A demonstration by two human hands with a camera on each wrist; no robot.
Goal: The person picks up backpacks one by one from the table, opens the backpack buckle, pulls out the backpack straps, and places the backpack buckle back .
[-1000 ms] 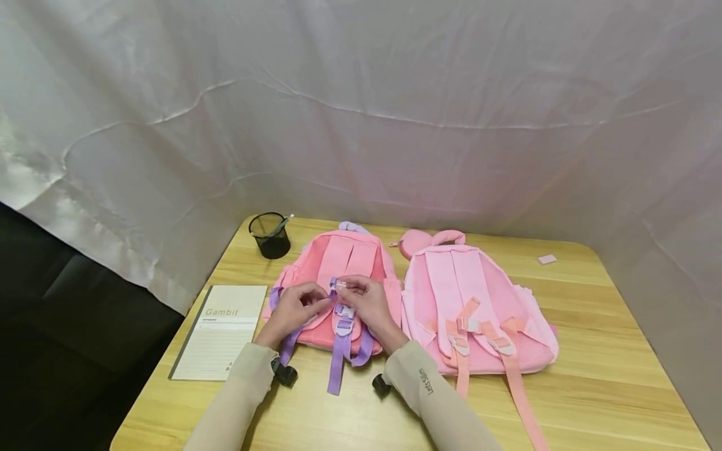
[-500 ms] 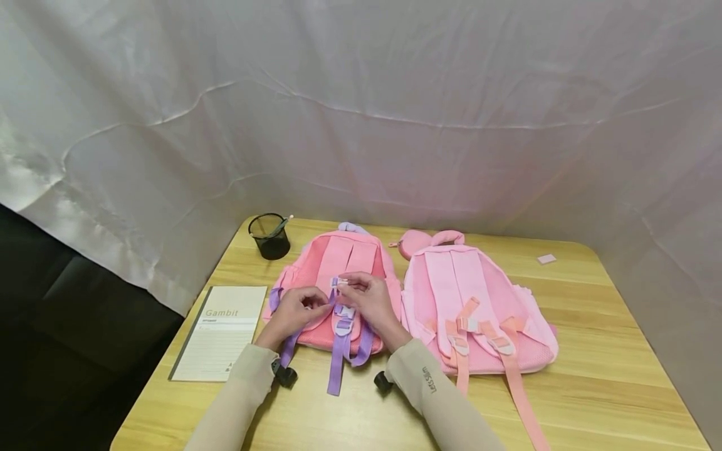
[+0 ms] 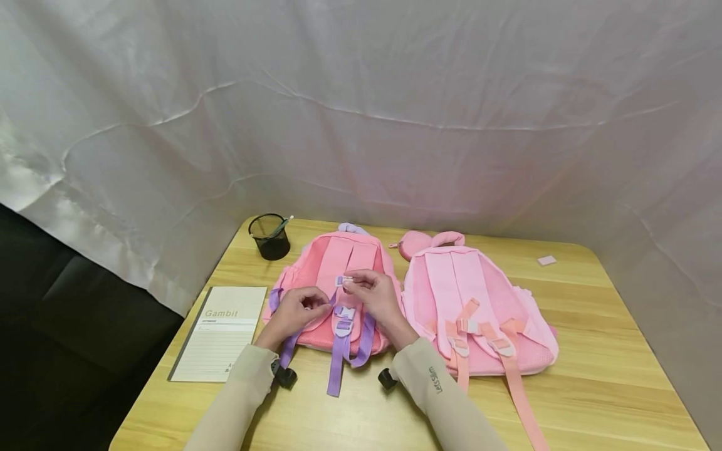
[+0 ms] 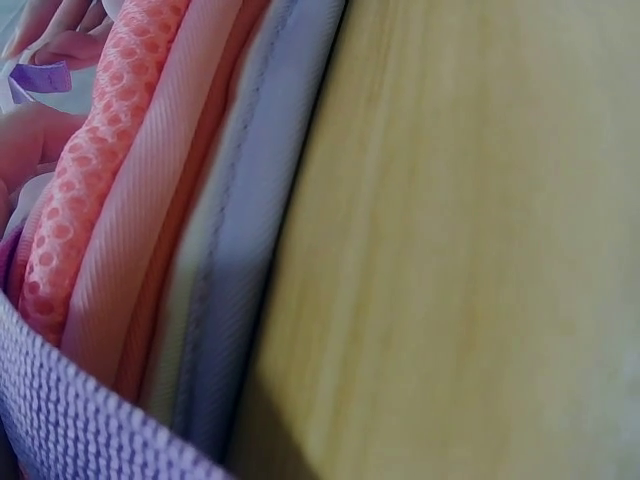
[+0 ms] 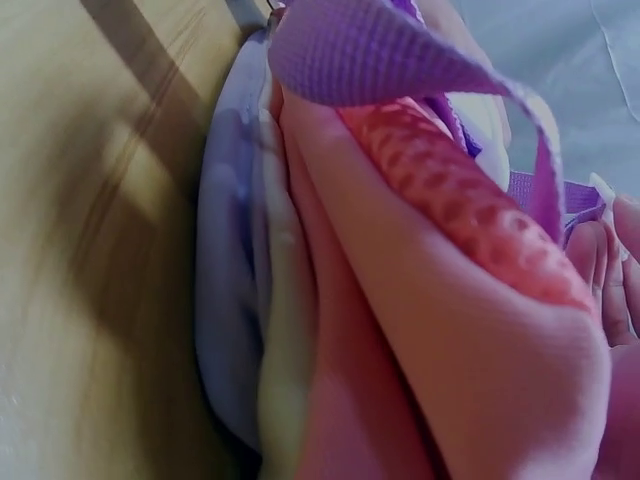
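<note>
A coral-pink backpack [image 3: 316, 260] lies back side up at the table's middle, its purple straps [image 3: 336, 366] hanging toward the front. Over its lower back my right hand [image 3: 376, 302] pinches a whitish buckle [image 3: 340, 281] threaded on purple webbing. My left hand [image 3: 298, 313] pinches the webbing just below, its fingertips close to the strap. Another white buckle [image 3: 344, 312] rests on the pack between the hands. In the right wrist view the webbing [image 5: 550, 190] runs to the right fingers [image 5: 617, 285]. The left wrist view mostly shows the pack's mesh edge [image 4: 100, 150].
A lighter pink backpack [image 3: 414, 294] with peach straps [image 3: 521, 394] lies close on the right, a heart-shaped pouch [image 3: 414, 243] behind it. On the left are a notebook [image 3: 217, 338] and a black mesh pen cup [image 3: 274, 246]. A small pale block [image 3: 546, 260] sits far right.
My right hand has shifted slightly up and to the right, carrying the buckle with it. The left hand stays almost in place on the webbing.
</note>
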